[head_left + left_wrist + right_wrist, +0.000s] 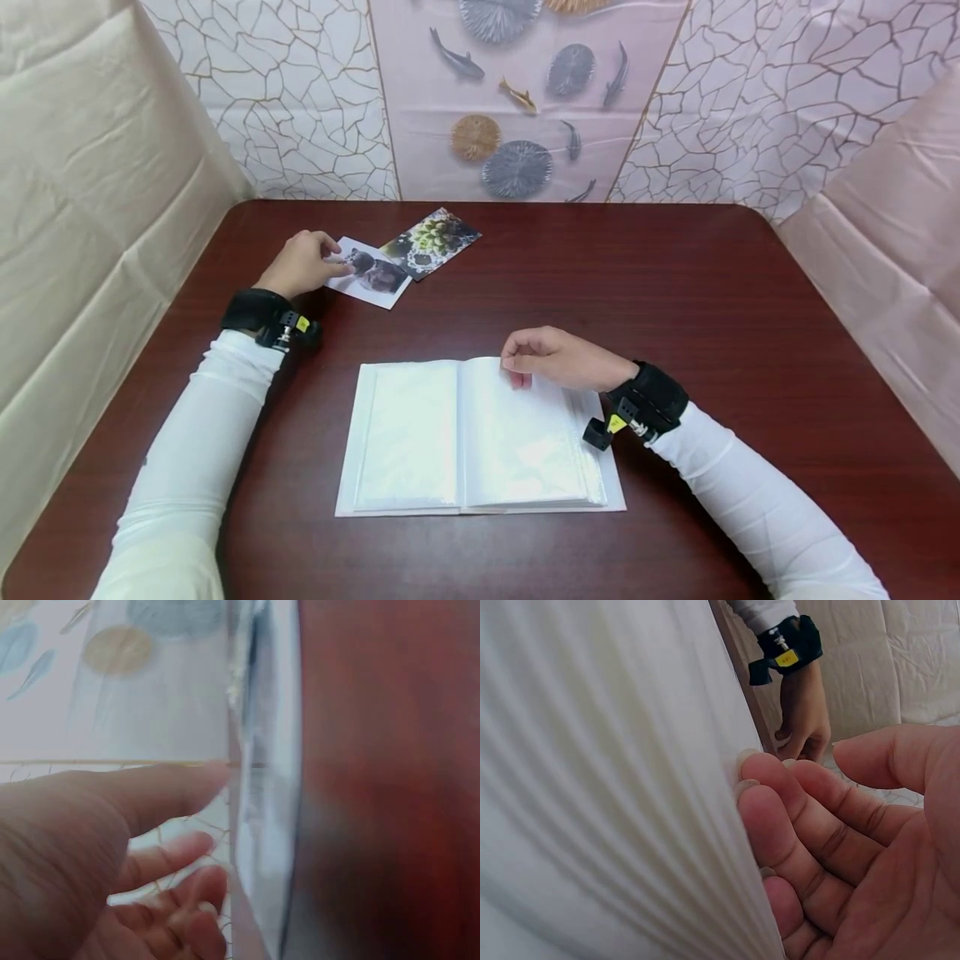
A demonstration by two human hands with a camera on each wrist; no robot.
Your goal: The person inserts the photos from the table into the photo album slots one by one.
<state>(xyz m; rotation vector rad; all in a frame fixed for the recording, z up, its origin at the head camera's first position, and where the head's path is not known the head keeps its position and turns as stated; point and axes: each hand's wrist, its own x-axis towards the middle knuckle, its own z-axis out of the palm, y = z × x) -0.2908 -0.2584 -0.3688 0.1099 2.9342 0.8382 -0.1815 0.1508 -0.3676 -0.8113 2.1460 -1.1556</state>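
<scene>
My left hand (300,262) hovers at the left edge of a white-bordered photo print (382,279) with a dark greyish picture, thumb and fingertips right at it. In the left wrist view the thumb (172,791) and fingers are parted, with no print between them. That print overlaps a second photo print (438,237) showing green and white plants. My right hand (562,358) rests on the top of the right-hand page of an open photo album (408,433) with blank clear-sleeved pages. Its fingertips (769,825) touch the page edges, the thumb held apart.
The album lies flat near the front middle of the dark red-brown table (712,292). Cream cloth (90,167) hangs along the left side, and a patterned cloth (510,100) stands behind the back edge. Each wrist carries a black strap (652,400) with a small camera.
</scene>
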